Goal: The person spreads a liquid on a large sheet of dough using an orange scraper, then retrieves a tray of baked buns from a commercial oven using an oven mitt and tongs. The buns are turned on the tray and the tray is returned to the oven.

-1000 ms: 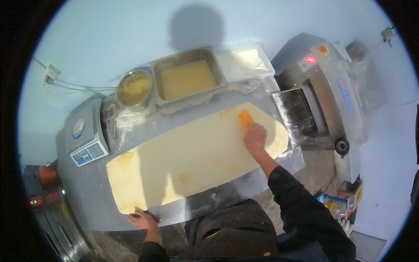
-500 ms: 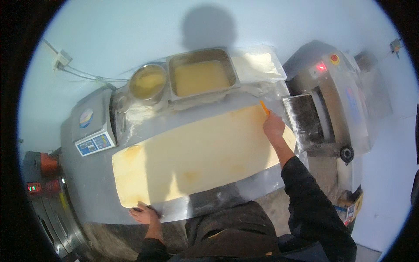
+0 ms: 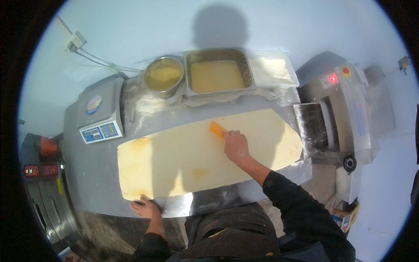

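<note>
A long pale sheet of dough (image 3: 174, 163) lies across the metal table, with yellowish patches at its left end and near edge. My right hand (image 3: 237, 146) is closed on a flat orange scraper (image 3: 216, 129). The scraper's blade rests on the sheet, a little right of its middle and toward the far edge. At the near left corner of the dough, my left hand (image 3: 146, 208) lies with fingers stretched out by the table's front edge, its fingertips against the sheet's border.
Behind the dough stand a round steel bowl (image 3: 163, 89) of yellow paste, a deep steel tray (image 3: 250, 83) with yellow contents and a white tub (image 3: 294, 84) of white powder. A scale (image 3: 102, 132) sits at left. To the right is a metal machine (image 3: 353, 118) with a red button.
My right hand has swept the scraper leftward across the dough, from its far right end toward the middle. The left hand stays at the near left corner. The view has shifted slightly.
</note>
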Tool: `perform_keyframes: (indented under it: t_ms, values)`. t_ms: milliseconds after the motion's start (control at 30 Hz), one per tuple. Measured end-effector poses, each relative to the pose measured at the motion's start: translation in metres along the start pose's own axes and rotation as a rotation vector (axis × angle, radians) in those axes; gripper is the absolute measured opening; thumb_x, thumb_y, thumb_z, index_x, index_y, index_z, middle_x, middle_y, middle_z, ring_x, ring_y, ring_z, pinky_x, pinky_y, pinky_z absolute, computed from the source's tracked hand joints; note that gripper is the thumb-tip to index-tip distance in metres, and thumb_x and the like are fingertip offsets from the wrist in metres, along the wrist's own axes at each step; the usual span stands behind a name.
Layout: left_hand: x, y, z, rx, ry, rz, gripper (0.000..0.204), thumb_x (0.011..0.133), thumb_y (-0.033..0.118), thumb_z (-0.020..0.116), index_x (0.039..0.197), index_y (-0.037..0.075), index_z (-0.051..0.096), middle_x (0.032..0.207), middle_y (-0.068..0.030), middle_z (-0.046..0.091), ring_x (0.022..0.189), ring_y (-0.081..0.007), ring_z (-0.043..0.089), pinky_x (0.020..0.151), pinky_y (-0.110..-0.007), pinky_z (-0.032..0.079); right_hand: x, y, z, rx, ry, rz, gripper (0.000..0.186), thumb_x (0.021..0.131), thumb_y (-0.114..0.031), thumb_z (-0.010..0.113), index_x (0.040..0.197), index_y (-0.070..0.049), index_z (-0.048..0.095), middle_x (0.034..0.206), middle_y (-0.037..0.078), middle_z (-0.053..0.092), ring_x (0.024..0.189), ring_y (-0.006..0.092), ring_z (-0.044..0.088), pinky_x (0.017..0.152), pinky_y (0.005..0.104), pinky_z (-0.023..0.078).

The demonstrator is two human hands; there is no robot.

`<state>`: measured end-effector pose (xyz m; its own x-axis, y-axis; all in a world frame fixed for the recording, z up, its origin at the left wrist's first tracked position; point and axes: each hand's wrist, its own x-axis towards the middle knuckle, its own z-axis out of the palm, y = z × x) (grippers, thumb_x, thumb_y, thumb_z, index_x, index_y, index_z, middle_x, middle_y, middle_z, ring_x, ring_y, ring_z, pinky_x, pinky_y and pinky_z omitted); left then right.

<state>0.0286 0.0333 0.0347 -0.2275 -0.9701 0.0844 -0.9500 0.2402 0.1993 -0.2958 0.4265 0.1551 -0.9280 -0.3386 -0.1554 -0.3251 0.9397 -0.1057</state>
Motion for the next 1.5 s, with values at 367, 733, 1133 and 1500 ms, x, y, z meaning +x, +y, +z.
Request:
perform_keyframes:
  t_ms: [367, 733, 1133, 1500]
  values:
    - [0.002, -0.001, 0.001, 0.000, 0.016, 0.029, 0.078, 0.107, 0.064, 0.045, 0.155, 0.002, 0.050, 0.168, -0.0214, 0.038, 0.155, -0.0398, 0.036, 0.126, -0.055, 0.031, 0.028, 0.063, -0.014, 0.053, 0.393, -0.328, 0.044, 0.091, -0.008, 0.063, 0.135, -0.014, 0.068, 0.118, 0.009, 0.070, 0.110, 0.0303, 0.065, 0.094, 0.0452, 0.052]
    - [0.000, -0.001, 0.000, -0.022, 0.044, 0.029, 0.079, 0.106, 0.061, 0.047, 0.158, 0.001, 0.047, 0.168, -0.0212, 0.038, 0.157, -0.0380, 0.035, 0.127, -0.054, 0.029, 0.022, 0.049, 0.037, 0.006, 0.358, -0.363, 0.050, 0.088, -0.007, 0.065, 0.138, -0.014, 0.067, 0.123, 0.011, 0.067, 0.116, 0.0316, 0.062, 0.099, 0.0461, 0.049]
    - [-0.001, 0.005, -0.010, -0.046, 0.037, 0.012, 0.077, 0.105, 0.058, 0.049, 0.157, 0.000, 0.047, 0.168, -0.0218, 0.038, 0.157, -0.0390, 0.034, 0.128, -0.054, 0.026, 0.023, 0.040, -0.015, 0.031, 0.163, -0.324, 0.039, 0.093, -0.010, 0.062, 0.131, -0.015, 0.069, 0.115, 0.008, 0.071, 0.108, 0.0299, 0.065, 0.089, 0.0468, 0.052]
    - [-0.001, 0.001, -0.003, -0.042, 0.042, 0.025, 0.075, 0.105, 0.052, 0.052, 0.158, 0.000, 0.044, 0.169, -0.0226, 0.036, 0.158, -0.0394, 0.032, 0.131, -0.055, 0.021, 0.014, -0.013, 0.023, 0.105, 0.243, -0.461, 0.039, 0.091, -0.009, 0.063, 0.130, -0.013, 0.069, 0.108, 0.009, 0.069, 0.102, 0.0319, 0.065, 0.089, 0.0475, 0.051]
